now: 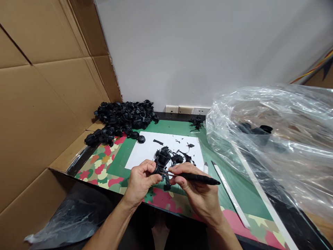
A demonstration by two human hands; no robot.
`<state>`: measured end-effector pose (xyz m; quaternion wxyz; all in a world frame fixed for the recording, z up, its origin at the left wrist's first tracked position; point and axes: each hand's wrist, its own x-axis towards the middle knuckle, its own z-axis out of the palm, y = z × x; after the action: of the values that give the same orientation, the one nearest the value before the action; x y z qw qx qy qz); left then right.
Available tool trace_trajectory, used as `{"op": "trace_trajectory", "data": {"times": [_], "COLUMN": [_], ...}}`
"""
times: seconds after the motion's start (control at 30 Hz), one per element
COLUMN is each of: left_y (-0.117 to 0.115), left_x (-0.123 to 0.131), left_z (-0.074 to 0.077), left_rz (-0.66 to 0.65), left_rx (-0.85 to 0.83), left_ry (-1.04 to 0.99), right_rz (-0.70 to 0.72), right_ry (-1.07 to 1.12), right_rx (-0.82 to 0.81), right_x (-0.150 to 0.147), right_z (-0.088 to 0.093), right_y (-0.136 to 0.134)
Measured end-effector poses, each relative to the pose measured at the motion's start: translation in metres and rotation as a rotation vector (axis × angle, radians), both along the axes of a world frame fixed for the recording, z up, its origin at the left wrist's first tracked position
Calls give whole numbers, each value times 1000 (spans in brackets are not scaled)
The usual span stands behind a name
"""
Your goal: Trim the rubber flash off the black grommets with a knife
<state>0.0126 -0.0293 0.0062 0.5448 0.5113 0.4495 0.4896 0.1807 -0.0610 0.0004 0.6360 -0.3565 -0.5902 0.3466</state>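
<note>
My left hand [142,180] is closed around a black ribbed rubber part [161,160], holding it just above the table's front edge. My right hand [194,187] pinches a slim black-handled craft knife [199,178], its thin metal blade touching the part near my left thumb. Both hands hover over a white sheet [145,149] lying on a green cutting mat [125,152]. Black trimmed scraps [182,158] lie on the sheet behind the part.
A large heap of black rubber parts [122,119] sits at the back left beside cardboard walls [39,104]. A clear plastic bag [273,139] with black parts fills the right. White strips [229,194] lie right of my hands. Wall sockets [186,110] line the back.
</note>
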Motion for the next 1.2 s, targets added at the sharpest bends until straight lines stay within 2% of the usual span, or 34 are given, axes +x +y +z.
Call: {"op": "trace_trajectory", "data": {"times": [0.33,0.57,0.73,0.97,1.07,1.2], "left_y": [2,-1,-1,1,0,0], "left_x": [1,0,0,0,0,0], "left_z": [1,5,5,3,3,2], "left_rz": [4,-55,-57,-24,7,-12], "left_rx": [43,-56,-53,-12,13,11], "left_ry": [68,0,-9,21,22,-1], "right_rz": [-29,-111,-43,-39,-28,-29], "right_ry": [-127,64,108,-18,-39,-10], "right_rx": [44,-1,-50,6,-19,-64], "right_x": [-1,-1,-4,-4,-3,-5], "right_z": [7,1,-2,3,6,7], "right_y": [-1,1,0,0,1,1]}}
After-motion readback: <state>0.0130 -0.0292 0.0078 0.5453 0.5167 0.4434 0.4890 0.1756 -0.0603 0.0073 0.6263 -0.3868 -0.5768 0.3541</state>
